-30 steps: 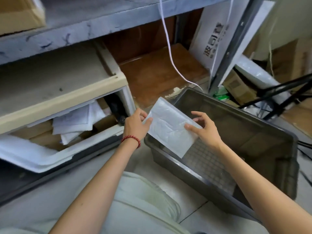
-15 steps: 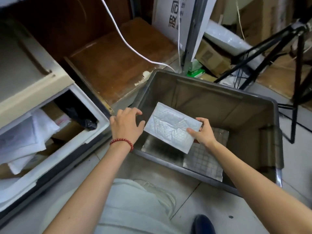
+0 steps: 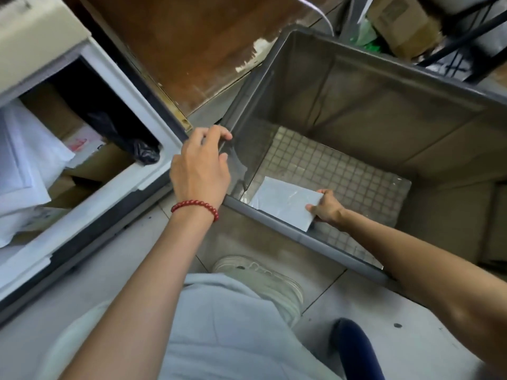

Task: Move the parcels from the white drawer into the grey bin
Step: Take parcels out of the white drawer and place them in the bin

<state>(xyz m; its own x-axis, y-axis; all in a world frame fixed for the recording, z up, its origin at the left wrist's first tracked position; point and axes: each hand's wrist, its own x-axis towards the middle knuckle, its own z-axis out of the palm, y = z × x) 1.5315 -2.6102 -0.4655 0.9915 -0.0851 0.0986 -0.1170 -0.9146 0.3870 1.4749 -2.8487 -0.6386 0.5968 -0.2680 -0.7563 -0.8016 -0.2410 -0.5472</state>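
A white padded parcel point(image 3: 285, 202) lies low inside the grey bin point(image 3: 384, 75), near its front left corner on the gridded floor. My right hand point(image 3: 327, 208) reaches down into the bin and pinches the parcel's right end. My left hand point(image 3: 201, 167), with a red bead bracelet on the wrist, hovers over the bin's left corner rim, fingers loosely curled and holding nothing. The white drawer point(image 3: 153, 111) stands pulled out at the left, with white parcels point(image 3: 22, 160), brown boxes and a black bag point(image 3: 129, 141) inside.
A brown wooden board point(image 3: 192, 42) lies behind, between drawer and bin. Cardboard boxes point(image 3: 400, 26) and black tripod legs point(image 3: 466, 31) crowd the far right. My knee and pale shoe point(image 3: 260, 281) sit on the tiled floor in front of the bin.
The right hand has lowered the white parcel from rim height down to the bin's floor. The left hand stayed by the bin's left corner. The camera tilted further down.
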